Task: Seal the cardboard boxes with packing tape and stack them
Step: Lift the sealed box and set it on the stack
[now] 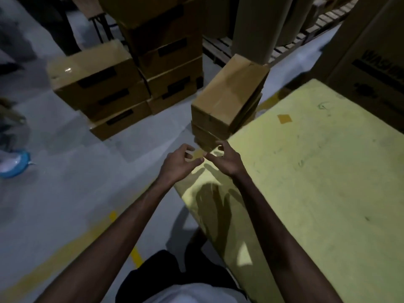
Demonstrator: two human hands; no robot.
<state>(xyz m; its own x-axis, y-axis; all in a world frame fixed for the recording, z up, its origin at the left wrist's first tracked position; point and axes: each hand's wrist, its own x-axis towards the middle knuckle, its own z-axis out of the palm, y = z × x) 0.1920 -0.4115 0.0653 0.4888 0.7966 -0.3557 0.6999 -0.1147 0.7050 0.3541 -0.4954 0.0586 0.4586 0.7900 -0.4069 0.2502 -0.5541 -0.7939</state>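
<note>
Head view: two bare arms are stretched forward over a corner of a yellow surface point(317, 171).
Left hand point(179, 164): the fingers are half curled and spread; nothing is held.
Right hand point(227, 159): the fingers are loosely bent; it seems empty, but the blur makes this uncertain.
Small boxes point(227, 99): a stack of closed cardboard boxes is seen just beyond the hands, at the corner of the surface.
Stacked boxes point(98, 84): larger cartons are piled on the grey floor point(65, 182), further left.
Brown patch point(284, 118): it is stuck flat on the surface.
</note>
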